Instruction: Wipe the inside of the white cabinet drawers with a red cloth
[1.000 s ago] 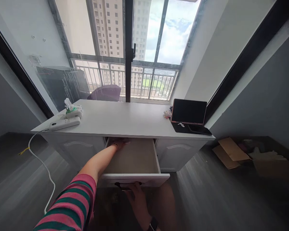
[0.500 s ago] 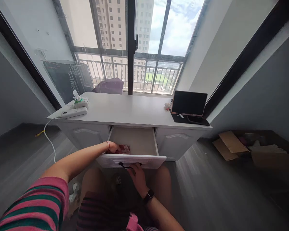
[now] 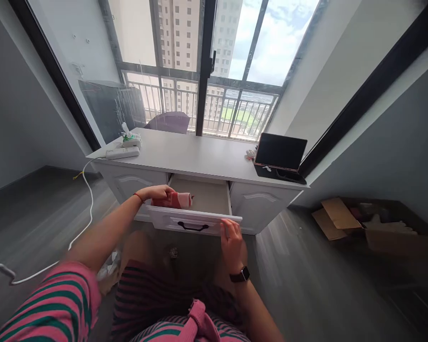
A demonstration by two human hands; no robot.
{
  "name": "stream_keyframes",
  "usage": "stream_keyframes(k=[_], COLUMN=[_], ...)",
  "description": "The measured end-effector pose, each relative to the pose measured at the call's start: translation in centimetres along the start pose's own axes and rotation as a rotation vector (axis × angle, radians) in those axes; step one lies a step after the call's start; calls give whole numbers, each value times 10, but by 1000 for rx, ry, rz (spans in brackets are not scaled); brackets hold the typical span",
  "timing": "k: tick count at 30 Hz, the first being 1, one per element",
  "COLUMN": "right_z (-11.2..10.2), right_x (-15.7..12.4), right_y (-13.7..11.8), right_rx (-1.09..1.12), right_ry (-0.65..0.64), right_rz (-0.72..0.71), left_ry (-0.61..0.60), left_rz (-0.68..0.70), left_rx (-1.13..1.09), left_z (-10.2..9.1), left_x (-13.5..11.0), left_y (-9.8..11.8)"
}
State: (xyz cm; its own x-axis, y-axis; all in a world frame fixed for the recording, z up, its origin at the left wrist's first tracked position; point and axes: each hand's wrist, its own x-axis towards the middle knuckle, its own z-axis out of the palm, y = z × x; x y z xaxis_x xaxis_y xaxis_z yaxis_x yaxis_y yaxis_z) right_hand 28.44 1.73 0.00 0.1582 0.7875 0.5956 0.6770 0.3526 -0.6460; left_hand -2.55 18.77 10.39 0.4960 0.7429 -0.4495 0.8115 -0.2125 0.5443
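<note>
A white drawer (image 3: 214, 194) is pulled out from the middle of the white cabinet. At its left side, my left hand (image 3: 159, 192) is closed on a soft red and pale pink packet (image 3: 178, 200); its exact kind is unclear. The packet shows above the drawer's front edge. My right hand (image 3: 231, 237), with a black watch on the wrist, has its fingers over the top edge of the drawer front (image 3: 171, 219), near the right corner. The black handle (image 3: 192, 227) sits untouched to the left of that hand.
On the cabinet top (image 3: 192, 152) a tissue pack (image 3: 131, 139) and a white power strip (image 3: 121, 152) lie at left. A dark-screened tablet (image 3: 281, 151) stands at right. A white cable (image 3: 90, 199) trails down to the floor. An open cardboard box (image 3: 342, 218) sits at right.
My right hand has left the handle and moved right to the drawer's top edge. My left hand has risen, bringing the red packet higher. The drawer is pushed in slightly.
</note>
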Motion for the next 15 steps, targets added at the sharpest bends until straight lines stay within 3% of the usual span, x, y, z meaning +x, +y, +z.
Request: stream_keyframes(k=[3,5,7,9,10,12,15], right_z=[-21,-24,-22,-21,-21,-24,-32], right_x=[14,18,18,18,19,21,27], right_y=[21,35,44,47,47,46,44], right_rx=[-135,-147,-108,-63,-48,-22,27], right_ry=[77,73,42,17,11,-9,-71], right_rz=[-18,-7,23,51,61,69,76], left_ry=[467,784,1027,1241,1274,1293,1417], left_rz=[37,-8,-157,-297,-313,-272,-135], left_rx=[-87,-171,-310,-329,-281,-220,-279], left_z=[8,40,86,137,160,197,231], left_x=[-60,-91,-103,-92,-80,-48,-1], left_y=[-3,-3,-1,5,8,16,31])
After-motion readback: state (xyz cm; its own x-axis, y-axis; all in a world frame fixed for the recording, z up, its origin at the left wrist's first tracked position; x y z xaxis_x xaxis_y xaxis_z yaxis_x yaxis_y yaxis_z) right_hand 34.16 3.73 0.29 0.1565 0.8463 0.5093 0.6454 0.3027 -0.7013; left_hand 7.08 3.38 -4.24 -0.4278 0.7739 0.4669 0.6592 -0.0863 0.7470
